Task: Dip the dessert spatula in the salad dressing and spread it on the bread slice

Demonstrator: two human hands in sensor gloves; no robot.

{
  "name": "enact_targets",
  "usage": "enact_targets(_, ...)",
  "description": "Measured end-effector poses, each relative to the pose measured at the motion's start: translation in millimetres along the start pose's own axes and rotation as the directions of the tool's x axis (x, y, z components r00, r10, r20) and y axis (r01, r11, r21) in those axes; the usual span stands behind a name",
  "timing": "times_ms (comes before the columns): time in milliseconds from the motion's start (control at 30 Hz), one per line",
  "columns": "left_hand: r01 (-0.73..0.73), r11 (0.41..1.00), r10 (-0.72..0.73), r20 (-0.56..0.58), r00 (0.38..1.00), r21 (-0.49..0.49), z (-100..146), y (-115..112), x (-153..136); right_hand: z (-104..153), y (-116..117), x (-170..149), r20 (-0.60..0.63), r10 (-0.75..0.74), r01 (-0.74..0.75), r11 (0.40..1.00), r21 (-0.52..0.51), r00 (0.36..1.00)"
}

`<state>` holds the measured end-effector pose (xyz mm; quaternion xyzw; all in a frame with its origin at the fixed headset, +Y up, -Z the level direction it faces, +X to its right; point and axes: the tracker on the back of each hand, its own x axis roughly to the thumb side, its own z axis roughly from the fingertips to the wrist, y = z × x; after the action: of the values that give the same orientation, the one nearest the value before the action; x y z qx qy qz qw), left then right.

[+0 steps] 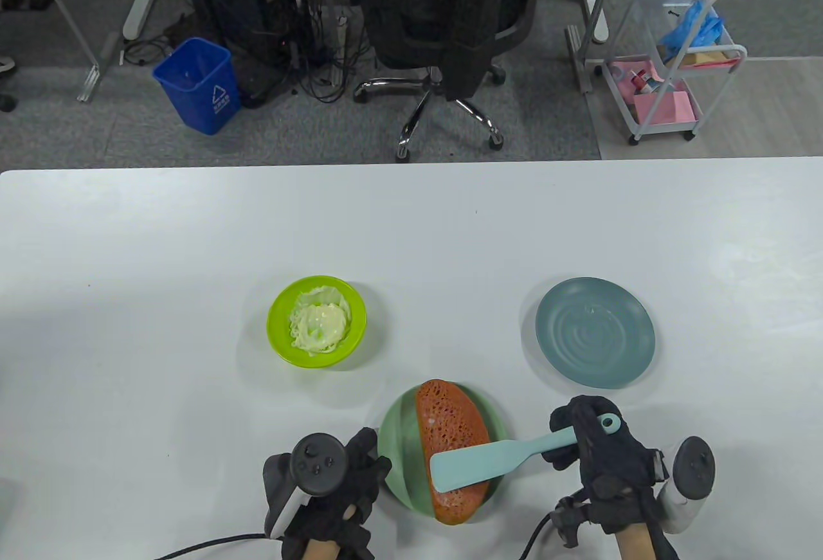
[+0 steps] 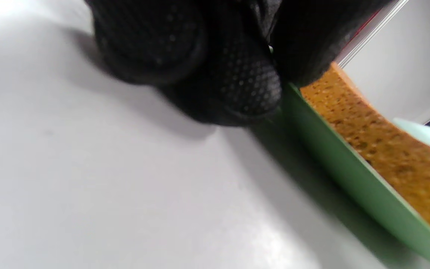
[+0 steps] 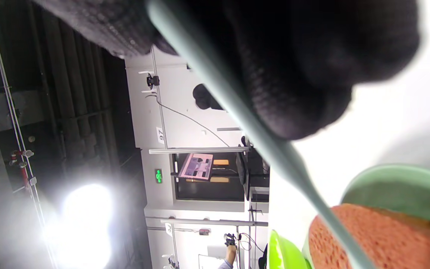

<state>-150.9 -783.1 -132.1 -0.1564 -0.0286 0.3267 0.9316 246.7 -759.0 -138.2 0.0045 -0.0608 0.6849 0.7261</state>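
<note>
An orange-brown bread slice (image 1: 450,438) lies on a green plate (image 1: 395,438) near the table's front edge. My right hand (image 1: 591,444) grips the handle of a light-blue spatula (image 1: 476,465); its blade lies flat over the near half of the bread. My left hand (image 1: 347,476) rests on the table and touches the plate's left rim (image 2: 334,164). The bread (image 2: 383,145) also shows in the left wrist view. A lime-green bowl (image 1: 276,335) of pale dressing (image 1: 319,326) stands to the back left of the plate. In the right wrist view, the spatula handle (image 3: 245,127) runs down to the bread (image 3: 379,239).
An empty blue-grey plate (image 1: 595,332) sits to the right, behind my right hand. The white table (image 1: 161,264) spreads wide behind the dishes. An office chair (image 1: 443,39), a blue bin (image 1: 198,84) and a cart (image 1: 675,65) stand beyond its far edge.
</note>
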Motion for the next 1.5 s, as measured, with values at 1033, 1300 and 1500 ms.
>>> enact_targets(1033,0.004,1.0,-0.004,0.001,1.0,0.002,0.2,-0.2,0.0,8.6,-34.6,21.7,0.122,0.059,-0.03,0.973,-0.231,0.991)
enact_targets(1300,0.003,1.0,-0.003,0.001,1.0,0.002,0.2,0.0,0.0,8.1,-14.9,16.6,0.121,-0.035,0.046,0.994,-0.096,0.992)
enact_targets(1500,0.002,1.0,-0.002,0.001,1.0,0.001,0.1,0.2,0.0,8.6,-6.4,15.3,0.106,-0.015,0.022,0.998,-0.065,0.994)
